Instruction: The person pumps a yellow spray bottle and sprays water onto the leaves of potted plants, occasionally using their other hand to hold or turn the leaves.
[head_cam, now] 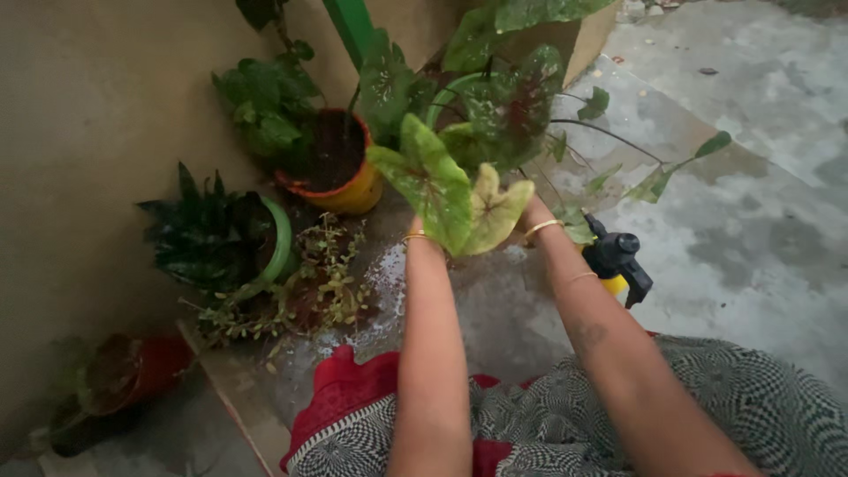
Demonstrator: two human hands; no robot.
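Both arms reach forward from the lap into a cluster of potted plants on a concrete floor beside a wall. The left hand (422,228) and the right hand (530,215) are mostly hidden behind two speckled leaves: a green leaf (430,181) and a pale yellowing leaf (491,212). Only the wrists, each with a gold bangle, show clearly, so I cannot tell whether the fingers are closed on the stems or merely rest among them.

The leaves belong to a plant whose pot is hidden by foliage; it stands near the middle of the group, just right of the orange pot (346,181) of dark soil. A green pot (279,238) with a dark spiky plant sits closer to the wall, and a red pot (141,371) lies at the floor's near left edge. A spray bottle (618,261), black-headed and yellow-bodied, stands on the floor just beside the right forearm.

To handle the yellow leaf well, support the stem low near its base with one hand, keep the healthy green leaf held aside with the other, and avoid tugging the thin stalks arching to the right.
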